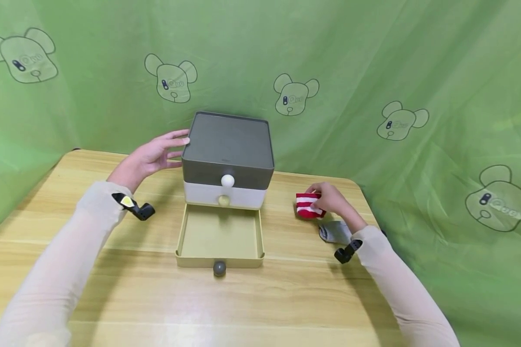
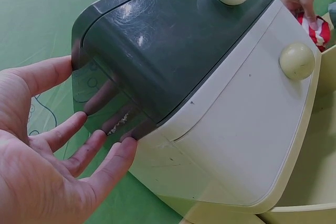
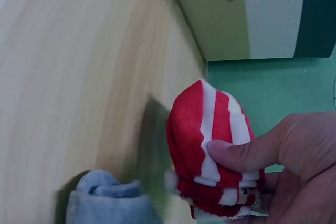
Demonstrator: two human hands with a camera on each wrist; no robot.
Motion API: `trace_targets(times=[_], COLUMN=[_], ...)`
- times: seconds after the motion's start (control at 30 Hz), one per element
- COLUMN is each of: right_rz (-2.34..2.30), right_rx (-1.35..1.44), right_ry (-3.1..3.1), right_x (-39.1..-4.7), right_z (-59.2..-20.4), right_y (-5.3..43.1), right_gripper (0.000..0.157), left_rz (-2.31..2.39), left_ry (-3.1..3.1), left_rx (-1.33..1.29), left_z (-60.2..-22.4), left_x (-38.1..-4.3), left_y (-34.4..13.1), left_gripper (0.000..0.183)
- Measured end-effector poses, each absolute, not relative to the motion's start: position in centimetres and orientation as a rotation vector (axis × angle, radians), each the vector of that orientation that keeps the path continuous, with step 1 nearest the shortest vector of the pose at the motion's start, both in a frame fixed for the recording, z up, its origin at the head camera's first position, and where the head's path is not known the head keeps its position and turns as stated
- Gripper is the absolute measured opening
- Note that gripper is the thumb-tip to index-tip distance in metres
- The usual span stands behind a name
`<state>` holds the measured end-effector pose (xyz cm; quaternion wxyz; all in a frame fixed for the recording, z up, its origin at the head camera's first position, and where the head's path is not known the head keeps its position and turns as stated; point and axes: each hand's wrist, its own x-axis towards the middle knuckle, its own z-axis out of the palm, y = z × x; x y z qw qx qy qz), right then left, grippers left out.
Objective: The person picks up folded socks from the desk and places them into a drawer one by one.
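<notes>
My right hand point(image 1: 332, 198) pinches a folded red-and-white striped sock point(image 3: 191, 129), thumb on its near face, at the right of the table. A folded grey-blue sock point(image 1: 335, 232) lies on the table close below that hand. The small drawer unit point(image 1: 230, 140) stands at the back middle, with a dark grey top drawer, a white middle drawer and a pulled-out beige bottom drawer point(image 1: 217, 236) with nothing in it. At the unit's left side, my left hand point(image 1: 156, 152) is spread, its fingertips point(image 2: 126, 148) touching the side wall.
The light wooden table point(image 1: 156, 299) has its right edge just beyond the grey-blue sock. A green curtain point(image 1: 243, 48) with bear-like heads hangs close behind the unit. The bottom drawer juts toward me with a dark round knob point(image 1: 219, 268).
</notes>
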<state>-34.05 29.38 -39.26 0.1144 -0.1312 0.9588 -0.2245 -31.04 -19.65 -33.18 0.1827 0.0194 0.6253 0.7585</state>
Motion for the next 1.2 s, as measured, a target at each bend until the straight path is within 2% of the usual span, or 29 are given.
trace_targets(times=[0.63,1.0,1.2], right_rz=[-1.228,-1.295,-1.297], right_rx=[-0.258,-0.333,-0.315], right_ry=[2.524,2.382,2.42], right_x=[-31.4,-28.6,-28.2], right_z=[-33.4,-31.0,-31.1], right_y=[25.8,21.9,21.8], right_gripper=[0.054,0.052,0.05], left_rz=[2.146,2.14,2.132], left_ry=[1.764,1.764,1.765], left_rx=[0.066,0.068,0.071], left_z=[-33.1,-33.1,-33.2], left_x=[-31.0,-31.1,-31.1], left_y=[-19.8,-19.7,-19.7], left_gripper=[0.073,0.072,0.072])
